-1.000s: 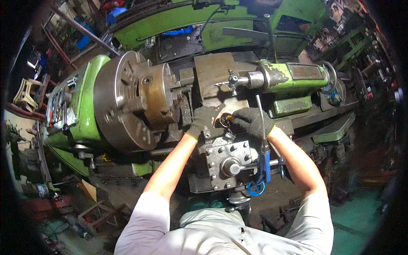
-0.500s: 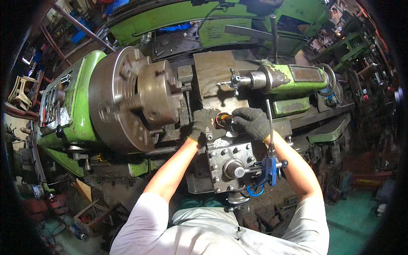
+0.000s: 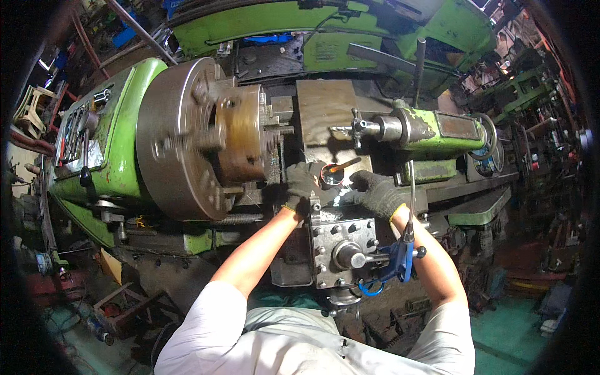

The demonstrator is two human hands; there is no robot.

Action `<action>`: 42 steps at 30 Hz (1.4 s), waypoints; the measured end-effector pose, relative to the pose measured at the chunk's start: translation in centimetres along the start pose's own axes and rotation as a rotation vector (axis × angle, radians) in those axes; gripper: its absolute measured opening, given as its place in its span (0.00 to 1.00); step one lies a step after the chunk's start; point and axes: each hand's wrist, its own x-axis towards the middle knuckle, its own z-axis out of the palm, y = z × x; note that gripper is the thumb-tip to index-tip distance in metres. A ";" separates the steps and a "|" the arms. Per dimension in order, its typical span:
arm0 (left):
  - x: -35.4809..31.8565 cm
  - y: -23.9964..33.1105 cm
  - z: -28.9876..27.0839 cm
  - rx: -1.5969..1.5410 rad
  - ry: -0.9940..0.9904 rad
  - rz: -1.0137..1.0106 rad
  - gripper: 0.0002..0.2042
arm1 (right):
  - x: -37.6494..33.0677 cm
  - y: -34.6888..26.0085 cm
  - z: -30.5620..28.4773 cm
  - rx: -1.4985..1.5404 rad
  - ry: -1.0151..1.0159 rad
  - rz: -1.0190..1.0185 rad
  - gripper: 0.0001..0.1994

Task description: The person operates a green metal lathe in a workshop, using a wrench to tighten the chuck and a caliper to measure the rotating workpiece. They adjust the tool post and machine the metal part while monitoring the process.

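Note:
My left hand [image 3: 302, 184], in a dark grey knit glove, is closed against the left side of a small round cup [image 3: 332, 182] with a reddish rim. A brush with an orange handle [image 3: 345, 165] stands in the cup, its handle leaning up to the right. What fills the cup is too dark to make out. Just right of the cup is my gloved right hand [image 3: 378, 194], its finger and thumb apart with nothing visible between them. Both hands are above the lathe's tool post [image 3: 347, 253], near a bare metal plate [image 3: 325, 103].
Left of my hands is the large lathe chuck [image 3: 187, 140], blurred as if turning. A green tailstock [image 3: 431, 132] holding a drill bit [image 3: 340, 129] points in from the right. A blue air gun [image 3: 398, 256] hangs by my right forearm. Hand tools [image 3: 75, 140] lie on the headstock.
My right hand has come off the brush and moved slightly down. The brush handle leans out to the right. My left hand stays at the cup, and the whole view has shifted slightly.

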 end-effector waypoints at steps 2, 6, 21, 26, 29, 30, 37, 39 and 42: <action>0.0 0.9 -0.6 0.020 -0.119 -0.098 0.32 | -0.1 0.1 0.5 -0.038 0.047 -0.093 0.26; -0.4 -0.5 0.3 0.010 -0.035 0.041 0.33 | 0.2 0.2 1.2 -0.142 0.091 -0.166 0.17; 0.1 -1.3 -0.2 -0.021 0.154 0.224 0.35 | -1.2 -1.3 -1.3 -0.663 0.232 -0.560 0.14; 0.5 -1.6 -0.5 0.015 0.199 0.295 0.34 | -1.6 -1.1 -1.5 -0.652 0.254 -0.576 0.14; 0.9 -1.4 -0.5 -0.018 0.265 0.364 0.36 | -1.5 -0.7 -1.4 -0.547 0.207 -0.479 0.17; 1.0 -1.1 -0.6 0.003 0.252 0.362 0.36 | -1.6 -0.2 -1.1 -0.487 0.244 -0.482 0.16; 1.4 -0.6 -0.4 -0.065 0.386 0.405 0.35 | -2.6 -0.9 -1.3 -0.523 0.244 -0.442 0.17; 1.9 -0.6 -0.2 -0.068 0.438 0.439 0.34 | -2.7 -1.0 -1.3 -0.509 0.248 -0.461 0.17; 2.3 -0.2 -0.5 -0.047 0.459 0.450 0.32 | -2.6 -0.8 -1.1 -0.461 0.228 -0.457 0.17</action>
